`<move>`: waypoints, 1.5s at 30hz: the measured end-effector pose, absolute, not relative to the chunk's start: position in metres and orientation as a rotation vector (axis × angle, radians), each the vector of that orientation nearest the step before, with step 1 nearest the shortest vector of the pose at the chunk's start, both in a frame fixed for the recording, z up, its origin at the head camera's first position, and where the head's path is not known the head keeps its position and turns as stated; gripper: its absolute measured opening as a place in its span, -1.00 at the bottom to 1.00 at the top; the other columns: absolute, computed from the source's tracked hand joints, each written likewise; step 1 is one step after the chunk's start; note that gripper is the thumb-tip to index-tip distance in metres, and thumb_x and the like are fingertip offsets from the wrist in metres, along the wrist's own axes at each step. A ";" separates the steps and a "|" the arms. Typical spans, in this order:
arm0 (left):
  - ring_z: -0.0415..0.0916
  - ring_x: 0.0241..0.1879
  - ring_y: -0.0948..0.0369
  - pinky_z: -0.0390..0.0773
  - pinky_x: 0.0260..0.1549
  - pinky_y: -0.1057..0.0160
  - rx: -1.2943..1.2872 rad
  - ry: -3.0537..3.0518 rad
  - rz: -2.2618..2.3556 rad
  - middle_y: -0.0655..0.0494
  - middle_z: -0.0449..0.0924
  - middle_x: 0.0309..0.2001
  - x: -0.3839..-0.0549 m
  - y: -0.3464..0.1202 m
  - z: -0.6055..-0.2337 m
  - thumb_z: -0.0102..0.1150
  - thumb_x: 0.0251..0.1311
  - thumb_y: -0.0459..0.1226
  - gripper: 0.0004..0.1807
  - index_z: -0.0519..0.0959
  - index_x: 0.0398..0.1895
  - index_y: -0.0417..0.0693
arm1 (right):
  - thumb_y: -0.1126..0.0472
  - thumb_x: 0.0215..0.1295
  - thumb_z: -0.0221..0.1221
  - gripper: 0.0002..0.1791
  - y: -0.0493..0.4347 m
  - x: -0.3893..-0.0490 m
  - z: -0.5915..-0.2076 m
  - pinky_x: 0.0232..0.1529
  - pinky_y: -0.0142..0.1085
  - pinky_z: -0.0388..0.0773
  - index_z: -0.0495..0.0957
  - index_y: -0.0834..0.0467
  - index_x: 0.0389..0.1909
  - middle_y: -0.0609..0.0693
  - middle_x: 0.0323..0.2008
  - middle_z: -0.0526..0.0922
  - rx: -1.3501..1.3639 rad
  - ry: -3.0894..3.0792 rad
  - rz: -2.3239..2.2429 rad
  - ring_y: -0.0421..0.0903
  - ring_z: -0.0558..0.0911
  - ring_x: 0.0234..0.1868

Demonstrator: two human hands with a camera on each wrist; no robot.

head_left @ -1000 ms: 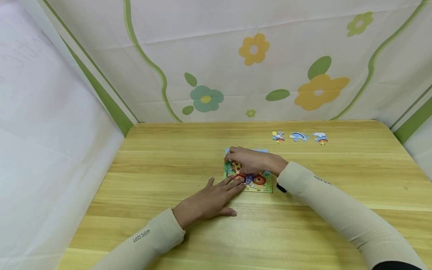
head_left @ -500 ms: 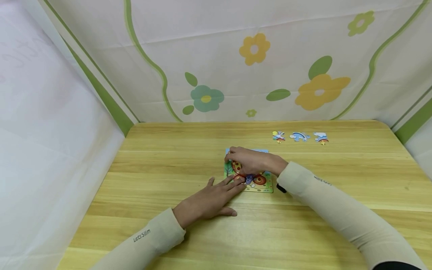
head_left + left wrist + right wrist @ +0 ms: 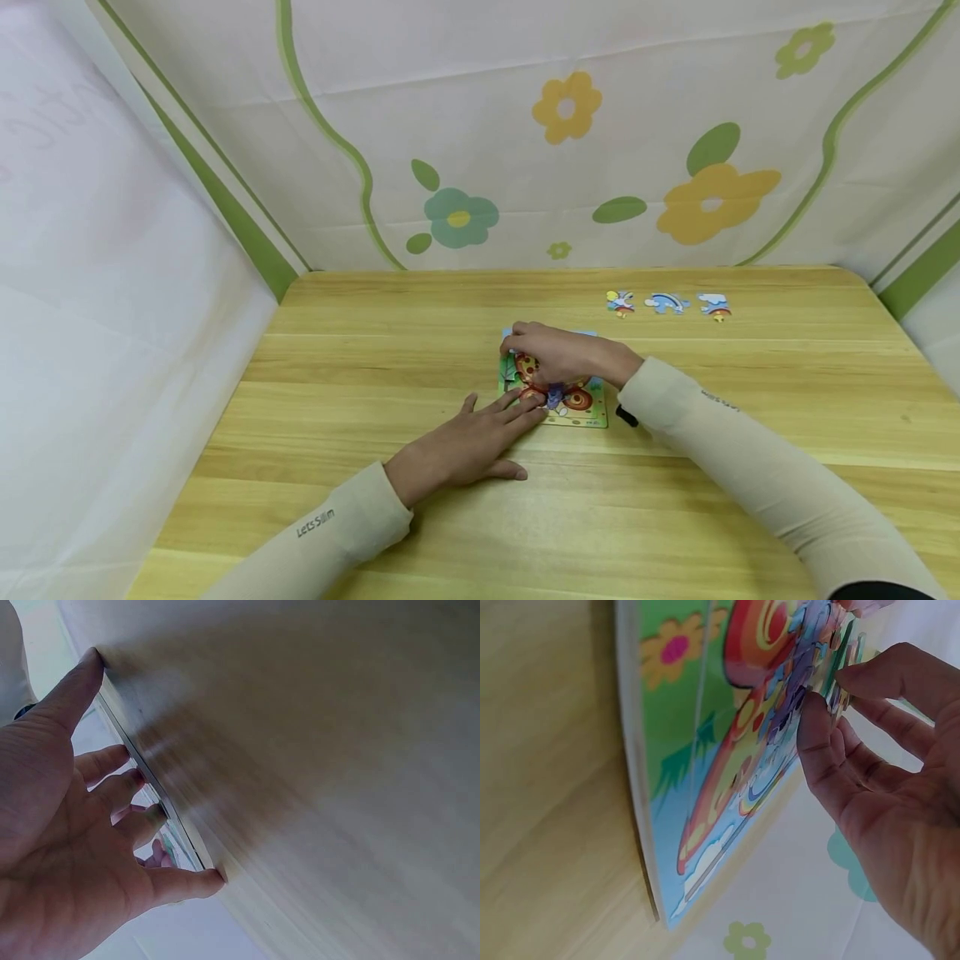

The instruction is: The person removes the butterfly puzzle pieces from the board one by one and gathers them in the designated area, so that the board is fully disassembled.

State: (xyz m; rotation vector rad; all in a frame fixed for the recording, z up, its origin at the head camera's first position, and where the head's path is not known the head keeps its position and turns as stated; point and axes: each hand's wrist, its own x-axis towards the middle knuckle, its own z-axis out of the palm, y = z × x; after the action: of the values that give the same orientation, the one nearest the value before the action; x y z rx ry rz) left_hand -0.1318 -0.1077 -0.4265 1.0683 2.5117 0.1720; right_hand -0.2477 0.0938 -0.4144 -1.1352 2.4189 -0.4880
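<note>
A butterfly jigsaw puzzle board (image 3: pixel 592 412) lies flat on the wooden table, its right part plain in the right wrist view (image 3: pixel 676 735). My left hand (image 3: pixel 468 442) rests across its lower left edge, fingers spread and fairly straight. From the left wrist view, fingertips of the left hand (image 3: pixel 97 847) touch the board's edge and the tabletop. Over the upper part of the puzzle, my right hand (image 3: pixel 562 354) pinches a greenish puzzle piece (image 3: pixel 838 694) between thumb and fingers, close to the board's surface. That hand hides much of the piece and the butterfly's upper wings.
Three loose puzzle pieces lie in a row at the back right of the table: one with yellow and white (image 3: pixel 620 303), a rainbow one (image 3: pixel 667 303), and one with a cloud (image 3: pixel 714 306). A flowered cloth wall (image 3: pixel 480 108) stands behind the table.
Both hands keep nearly the same place. At the board's left side, the green piece under my right fingers seems to have shifted slightly.
</note>
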 end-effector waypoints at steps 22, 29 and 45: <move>-0.20 0.72 0.06 0.18 0.43 -0.47 1.061 2.519 0.176 0.25 -0.15 0.73 -0.132 -0.106 -0.427 0.05 0.48 0.21 -0.09 -0.04 0.74 0.19 | 0.49 0.28 0.26 -0.40 0.148 -0.257 -0.403 0.09 -0.05 0.64 0.52 0.24 0.37 0.17 0.24 0.56 -1.062 2.532 -0.587 0.08 0.59 0.15; -0.20 0.72 0.06 0.19 0.43 -0.47 1.063 2.516 0.184 0.25 -0.15 0.73 -0.132 -0.107 -0.429 0.05 0.48 0.20 -0.09 -0.05 0.74 0.20 | 0.54 0.28 0.20 -0.43 0.177 -0.262 -0.401 -0.06 -0.13 0.66 0.55 0.27 0.33 0.18 0.16 0.58 -1.026 2.567 -0.628 0.04 0.62 0.02; -0.21 0.72 0.06 0.17 0.43 -0.48 1.065 2.519 0.200 0.25 -0.16 0.73 -0.131 -0.107 -0.428 0.06 0.48 0.19 -0.10 -0.05 0.74 0.19 | 0.63 0.18 0.18 -0.41 0.217 -0.273 -0.410 -0.07 -0.10 0.66 0.59 0.31 0.27 0.20 0.05 0.61 -0.956 2.633 -0.613 0.08 0.62 0.00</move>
State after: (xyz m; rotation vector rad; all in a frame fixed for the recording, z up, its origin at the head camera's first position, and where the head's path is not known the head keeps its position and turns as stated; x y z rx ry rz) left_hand -0.1308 -0.1071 -0.4280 1.0652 2.5188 0.2002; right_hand -0.2728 0.2170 -0.4104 -0.9558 2.6326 -0.6133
